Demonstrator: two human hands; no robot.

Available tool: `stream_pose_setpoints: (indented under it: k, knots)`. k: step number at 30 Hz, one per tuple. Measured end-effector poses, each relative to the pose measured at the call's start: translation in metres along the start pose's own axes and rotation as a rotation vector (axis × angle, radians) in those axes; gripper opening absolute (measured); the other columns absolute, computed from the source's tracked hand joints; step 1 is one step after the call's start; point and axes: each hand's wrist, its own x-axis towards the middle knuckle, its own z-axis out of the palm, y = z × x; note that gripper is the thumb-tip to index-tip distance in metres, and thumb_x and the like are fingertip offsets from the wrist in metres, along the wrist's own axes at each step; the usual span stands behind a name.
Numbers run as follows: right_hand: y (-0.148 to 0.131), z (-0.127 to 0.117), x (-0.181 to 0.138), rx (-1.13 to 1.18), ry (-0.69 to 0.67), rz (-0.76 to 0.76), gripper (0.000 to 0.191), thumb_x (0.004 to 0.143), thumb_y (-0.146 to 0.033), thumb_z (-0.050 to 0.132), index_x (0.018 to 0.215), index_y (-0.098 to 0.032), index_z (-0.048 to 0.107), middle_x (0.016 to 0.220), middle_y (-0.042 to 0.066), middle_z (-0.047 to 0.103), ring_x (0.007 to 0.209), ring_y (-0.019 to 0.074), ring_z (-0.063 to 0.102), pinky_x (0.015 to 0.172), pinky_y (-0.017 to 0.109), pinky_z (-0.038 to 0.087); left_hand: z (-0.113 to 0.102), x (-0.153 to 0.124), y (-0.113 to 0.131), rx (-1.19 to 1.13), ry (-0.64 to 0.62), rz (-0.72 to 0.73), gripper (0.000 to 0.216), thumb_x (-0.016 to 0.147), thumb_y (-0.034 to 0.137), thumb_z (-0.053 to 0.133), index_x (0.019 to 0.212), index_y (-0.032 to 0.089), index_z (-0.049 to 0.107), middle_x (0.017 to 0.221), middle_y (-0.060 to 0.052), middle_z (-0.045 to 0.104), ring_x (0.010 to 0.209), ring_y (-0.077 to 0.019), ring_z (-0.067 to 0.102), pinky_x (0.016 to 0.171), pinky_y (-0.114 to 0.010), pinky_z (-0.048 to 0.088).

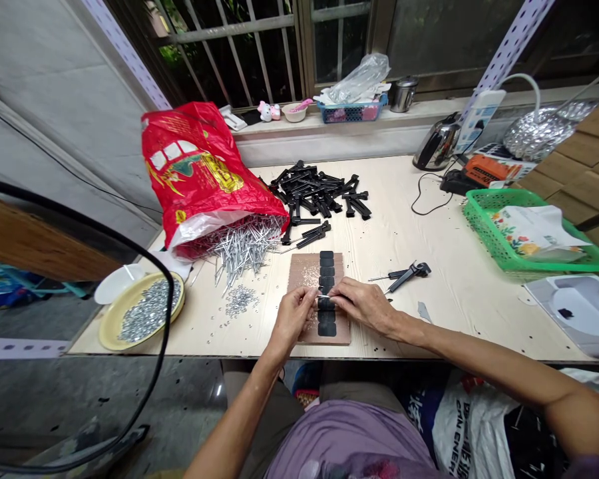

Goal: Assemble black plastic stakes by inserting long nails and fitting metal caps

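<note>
Over a brown board with a column of black rounded pads, my two hands meet. My left hand is closed in a pinch at the left of the pads. From the right, my right hand also pinches, its fingertips over the pads. A thin silver pin spans the small gap between the fingertips, and both hands appear to grip it. Small pale ring-like bits lie scattered on the board. To the left is a loose pile of small clear or metal rings.
A red bag spills metal pins at the left. Behind the board lies a heap of black clip-like parts; several more lie right. A yellow bowl stands left, a green basket right. A black cable crosses the left foreground.
</note>
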Motion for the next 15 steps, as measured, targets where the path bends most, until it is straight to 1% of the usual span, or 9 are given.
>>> stream_pose_setpoints:
  k: [2, 4, 6, 8, 11, 13, 15]
  knots:
    - [-0.0008, 0.0009, 0.0002, 0.013, -0.011, 0.014, 0.016, 0.093, -0.029, 0.047, 0.097, -0.022, 0.061, 0.091, 0.003, 0.063, 0.078, 0.0133, 0.059, 0.065, 0.023, 0.042, -0.0028, -0.0005, 0.0012, 0.026, 0.017, 0.0, 0.038, 0.076, 0.054, 0.057, 0.075, 0.016, 0.056, 0.048, 0.008, 0.041, 0.034, -0.0048, 0.03, 0.034, -0.018, 0.022]
    - [-0.0002, 0.0021, 0.001, 0.018, -0.005, 0.018, 0.014, 0.092, -0.027, 0.049, 0.095, -0.022, 0.061, 0.09, 0.002, 0.063, 0.079, 0.0136, 0.059, 0.065, 0.023, 0.042, -0.0049, -0.0012, 0.0031, 0.066, 0.01, -0.008, 0.037, 0.074, 0.052, 0.061, 0.075, 0.015, 0.059, 0.045, 0.008, 0.04, 0.034, -0.0054, 0.032, 0.034, -0.019, 0.022]
    - [0.001, 0.0034, 0.0023, 0.028, 0.004, 0.015, 0.011, 0.091, -0.026, 0.051, 0.094, -0.021, 0.06, 0.09, 0.002, 0.063, 0.079, 0.0135, 0.059, 0.065, 0.023, 0.041, -0.0057, -0.0018, 0.0051, 0.094, 0.01, -0.003, 0.035, 0.071, 0.05, 0.065, 0.072, 0.015, 0.06, 0.044, 0.008, 0.038, 0.035, -0.0051, 0.031, 0.035, -0.018, 0.021]
    - [0.0022, 0.0044, 0.0038, 0.04, 0.008, 0.003, 0.009, 0.09, -0.025, 0.052, 0.092, -0.021, 0.059, 0.088, 0.001, 0.063, 0.078, 0.0131, 0.058, 0.065, 0.023, 0.04, -0.0054, -0.002, 0.0066, 0.07, 0.006, -0.001, 0.037, 0.072, 0.051, 0.064, 0.069, 0.015, 0.058, 0.045, 0.008, 0.037, 0.036, -0.0042, 0.029, 0.035, -0.018, 0.018]
    - [0.0031, 0.0056, 0.0056, 0.002, 0.022, -0.04, 0.007, 0.09, -0.024, 0.052, 0.089, -0.021, 0.059, 0.085, 0.001, 0.062, 0.077, 0.0135, 0.057, 0.064, 0.024, 0.039, -0.005, -0.001, 0.0074, -0.044, -0.056, -0.089, 0.041, 0.073, 0.055, 0.061, 0.069, 0.015, 0.055, 0.047, 0.008, 0.036, 0.037, -0.0025, 0.023, 0.035, -0.017, 0.014]
    - [0.0033, 0.0068, 0.0058, -0.072, 0.043, -0.069, 0.008, 0.09, -0.024, 0.051, 0.087, -0.02, 0.059, 0.084, 0.002, 0.062, 0.078, 0.0147, 0.056, 0.065, 0.025, 0.037, -0.0059, 0.0003, 0.0067, -0.111, -0.11, -0.172, 0.041, 0.07, 0.053, 0.065, 0.072, 0.014, 0.055, 0.049, 0.009, 0.035, 0.037, -0.0017, 0.021, 0.035, -0.016, 0.011]
    - [0.0037, 0.0085, 0.0052, -0.143, 0.056, -0.086, 0.01, 0.09, -0.024, 0.051, 0.085, -0.02, 0.059, 0.084, 0.003, 0.062, 0.078, 0.0156, 0.056, 0.066, 0.027, 0.037, -0.0077, 0.0016, 0.0049, -0.141, -0.134, -0.209, 0.04, 0.067, 0.05, 0.069, 0.074, 0.014, 0.054, 0.049, 0.009, 0.035, 0.037, -0.0016, 0.021, 0.034, -0.015, 0.01]
